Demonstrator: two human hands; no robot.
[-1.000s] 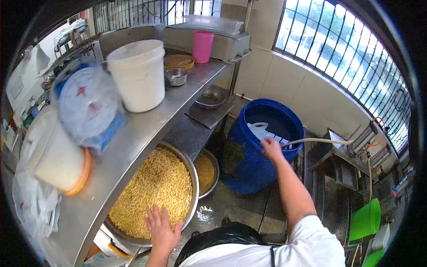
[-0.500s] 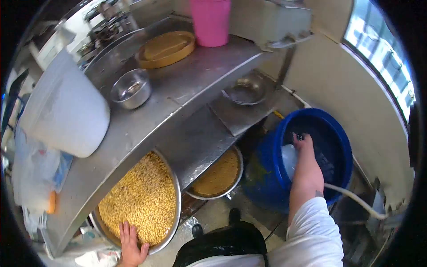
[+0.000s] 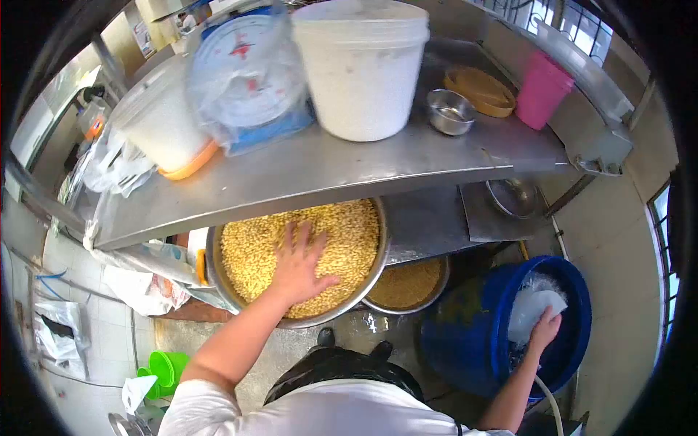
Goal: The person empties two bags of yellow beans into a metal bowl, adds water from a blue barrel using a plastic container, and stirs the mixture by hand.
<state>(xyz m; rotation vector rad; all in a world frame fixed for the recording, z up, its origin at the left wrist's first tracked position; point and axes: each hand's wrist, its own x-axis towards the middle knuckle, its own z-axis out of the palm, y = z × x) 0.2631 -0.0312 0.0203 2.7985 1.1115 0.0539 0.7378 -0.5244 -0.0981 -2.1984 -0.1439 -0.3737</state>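
Observation:
My left hand point(image 3: 299, 264) lies flat, fingers spread, on yellow beans that fill a large steel basin point(image 3: 373, 272) under the steel shelf. My right hand point(image 3: 544, 330) reaches into a blue barrel point(image 3: 465, 341) and grips a white scoop point(image 3: 531, 309) inside it. A pale hose point(image 3: 547, 407) runs along my right forearm towards the barrel. A smaller steel basin of beans point(image 3: 406, 285) sits between the big basin and the barrel.
On the shelf point(image 3: 327, 171) stand a white bucket point(image 3: 361, 69), a bagged blue scale point(image 3: 243, 73), a white tub with an orange lid point(image 3: 163, 131), a small steel bowl point(image 3: 451, 110), a tan lid point(image 3: 481, 90) and a pink cup point(image 3: 542, 91). Green containers point(image 3: 163, 367) sit on the wet floor at left.
The view has swung left and down. My left hand moved from the basin's near rim onto the middle of the beans. My right hand now holds the white scoop in the barrel.

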